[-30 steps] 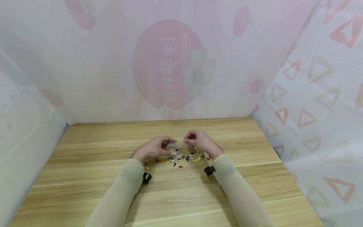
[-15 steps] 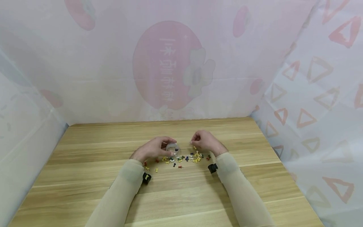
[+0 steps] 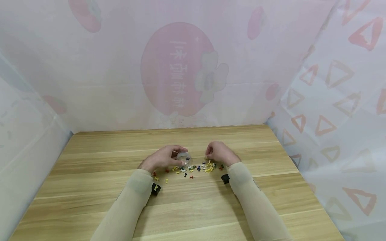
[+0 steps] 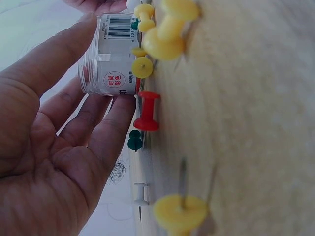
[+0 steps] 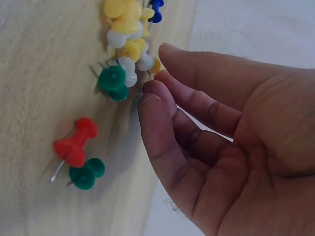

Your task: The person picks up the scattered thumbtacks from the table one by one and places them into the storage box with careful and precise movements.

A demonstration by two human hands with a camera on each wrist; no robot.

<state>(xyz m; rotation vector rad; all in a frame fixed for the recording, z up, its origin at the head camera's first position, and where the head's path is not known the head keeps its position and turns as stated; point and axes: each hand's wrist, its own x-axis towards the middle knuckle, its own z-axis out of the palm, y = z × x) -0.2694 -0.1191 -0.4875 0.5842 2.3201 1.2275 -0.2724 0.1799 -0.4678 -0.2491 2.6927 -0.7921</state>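
In the head view my left hand (image 3: 164, 156) holds a small clear plastic jar (image 3: 180, 160), thumb on the near side and fingers on the far side. The jar's barcode label (image 4: 115, 54) faces the left wrist camera. A dark blue push pin (image 3: 188, 159) shows inside the jar. My right hand (image 3: 219, 152) is lowered at the far edge of the scattered push pins. From the right wrist, its thumb and curved fingers stand apart around a yellow push pin (image 5: 156, 65), whose lower part the fingertips hide. Beside it lies a pile of yellow pins (image 5: 125, 14).
Loose push pins lie on the wooden table (image 3: 181, 211) between and in front of the hands, including a red pin (image 3: 191, 177), a yellow pin (image 3: 167, 180) and a green pin (image 5: 112, 78). Behind the table hangs a pale printed curtain (image 3: 120, 83).
My right hand has moved away from the jar to the right, then down towards the table, covering a yellow push pin seen half a second ago. The left hand and jar have stayed put.
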